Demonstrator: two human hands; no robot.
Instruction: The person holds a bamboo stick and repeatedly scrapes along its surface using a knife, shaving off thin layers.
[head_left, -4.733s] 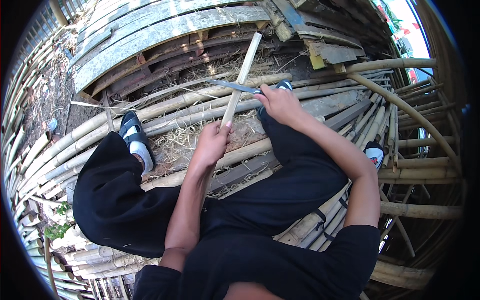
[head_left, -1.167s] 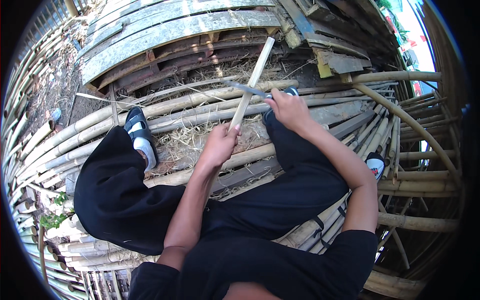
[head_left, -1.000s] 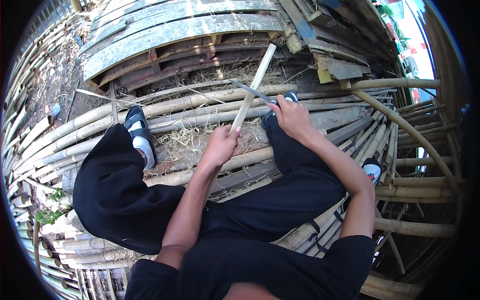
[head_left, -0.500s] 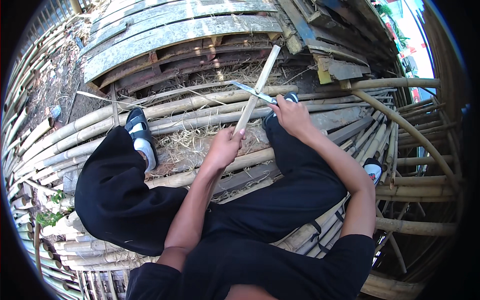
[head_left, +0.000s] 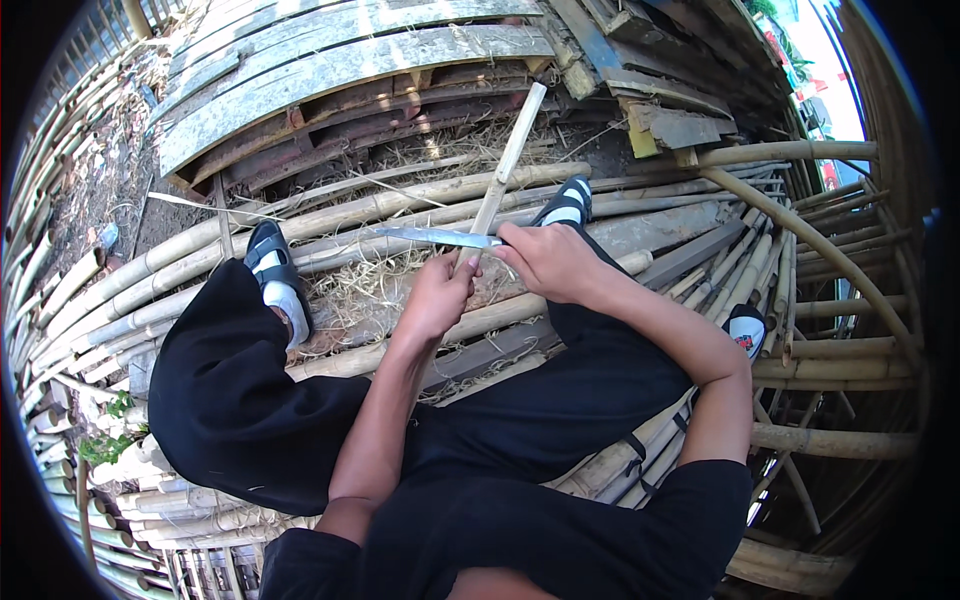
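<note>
My left hand [head_left: 438, 293] is closed round the lower end of a split bamboo strip [head_left: 510, 155], which slants up and away to the right. Closed on a knife's handle, my right hand [head_left: 548, 260] sits just right of the strip. The knife blade [head_left: 430, 236] points left and lies across the strip, a little above my left fingers. Most of the handle is hidden in my right fist. Pale shavings [head_left: 375, 290] litter the ground beyond my left hand, between my sandalled feet.
Long bamboo poles [head_left: 350, 212] run across in front of me, with my feet among them. Stacked wooden pallets [head_left: 350, 70] stand beyond. Broken boards [head_left: 680, 125] pile up at the far right, beside a bamboo frame [head_left: 820, 260]. More cut bamboo [head_left: 60, 290] lies at the left.
The knife has come down the strip toward my left hand, its blade turning flatter. My right hand has moved left and nearer to me. The left hand has barely shifted.
</note>
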